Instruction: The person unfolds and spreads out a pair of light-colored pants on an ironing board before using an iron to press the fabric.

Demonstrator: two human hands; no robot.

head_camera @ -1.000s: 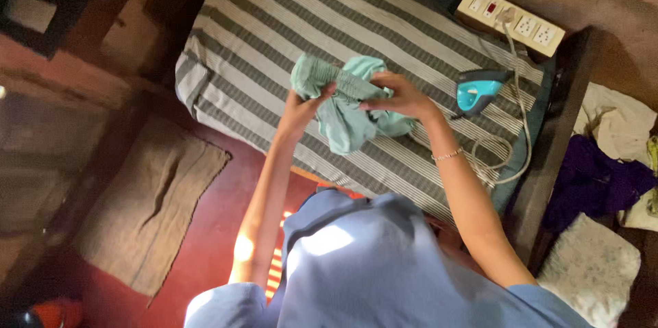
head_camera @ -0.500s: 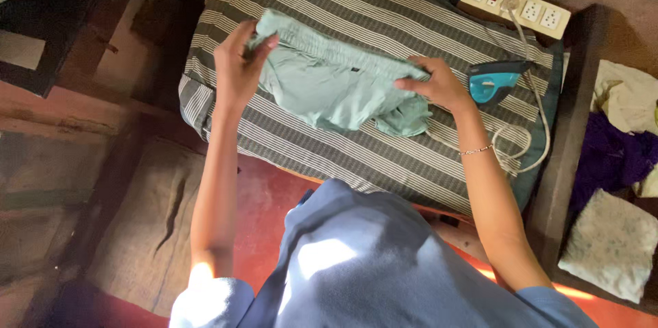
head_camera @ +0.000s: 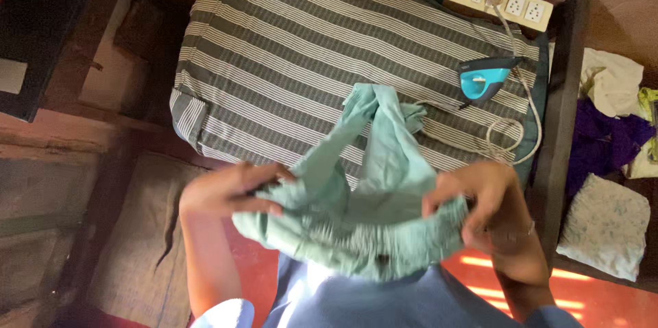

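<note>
A pale green garment (head_camera: 370, 191) with a gathered waistband hangs between both of my hands, close to my body. My left hand (head_camera: 229, 194) pinches the waistband at its left end and my right hand (head_camera: 483, 201) grips the right end. The garment's two legs trail forward and their ends rest on the grey-and-white striped cloth (head_camera: 301, 61) that covers the table. A turquoise and black iron (head_camera: 485, 76) sits on that cloth, to the right of the garment and beyond my right hand, with its white cord coiled beside it.
A white power strip (head_camera: 499, 0) lies at the far right corner, the iron's cord plugged into it. Right of the table a dark bench holds purple cloth (head_camera: 603, 139), white cloth and a folded pale patterned piece (head_camera: 604, 225). A brown mat (head_camera: 137, 246) lies on the floor at left.
The garment, spread flat on the striped cloth half a second ago, has been lifted by its waistband and pulled toward my body. Both hands moved nearer to me.
</note>
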